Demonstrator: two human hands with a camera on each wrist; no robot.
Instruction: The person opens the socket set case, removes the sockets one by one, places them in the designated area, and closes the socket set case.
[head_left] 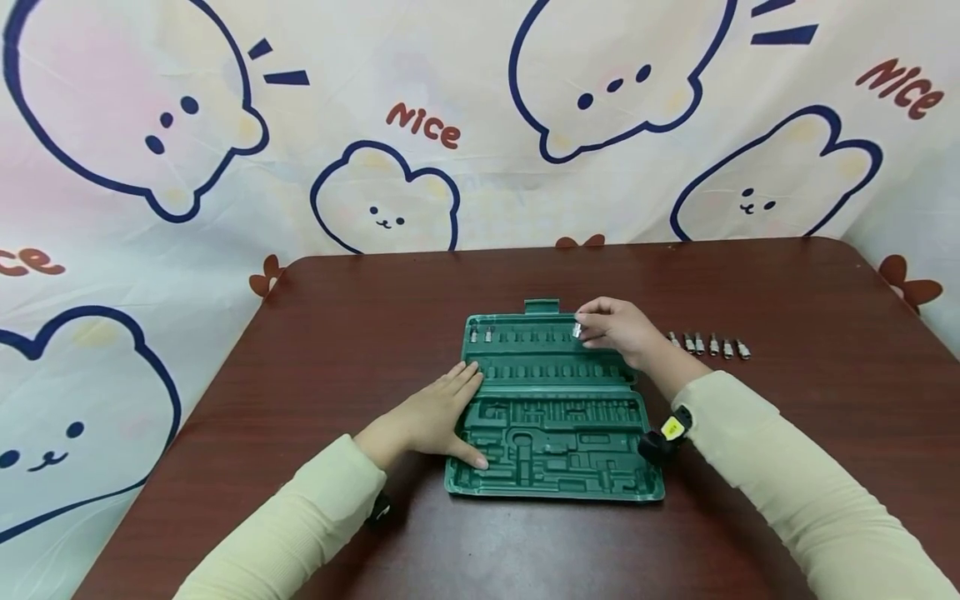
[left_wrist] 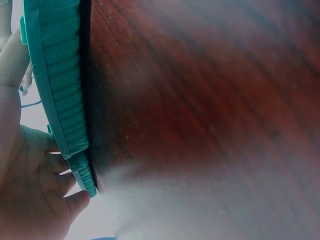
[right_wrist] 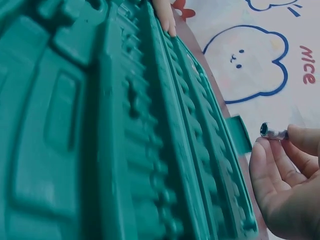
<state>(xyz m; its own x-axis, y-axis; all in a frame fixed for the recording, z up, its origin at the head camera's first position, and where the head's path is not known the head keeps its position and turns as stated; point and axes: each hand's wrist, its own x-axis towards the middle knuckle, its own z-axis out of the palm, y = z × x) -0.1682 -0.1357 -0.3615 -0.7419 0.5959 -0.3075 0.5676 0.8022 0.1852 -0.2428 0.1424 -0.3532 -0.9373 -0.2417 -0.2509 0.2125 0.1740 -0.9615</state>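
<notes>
We are sitting at a dark reddish-brown wooden table (head_left: 787, 433) with rounded corners, its grain showing plainly in the left wrist view, and we are working over a green plastic tool tray (head_left: 555, 450) that is lying flat near the table's middle. Behind the table a pale printed cloth backdrop (head_left: 465, 192) is hanging, covered with cartoon bears outlined in dark blue, the word "Nice" in red lettering and small brown flower shapes along the table's far edge; the same cloth is falling down past the table's left side. Our left hand (head_left: 435, 417) is resting flat on the table against the tray's left edge, fingers straight and spread, thumb lying on the tray's lower left rim, holding nothing. Our right hand (head_left: 618, 329) is hovering over the tray's far right corner, thumb and fingertips pinching a small silver socket bit (right_wrist: 272, 132) just above the top row of slots. Two silver bits (head_left: 481, 335) are already sitting in the slots at the far left end of that top row; the other slots in view are looking unfilled. To the right of the tray, on the bare wood, a short row of silver bits (head_left: 708, 345) is lying side by side, near our right wrist but apart from the tray. Both arms are wearing cream long sleeves (head_left: 795, 483).
</notes>
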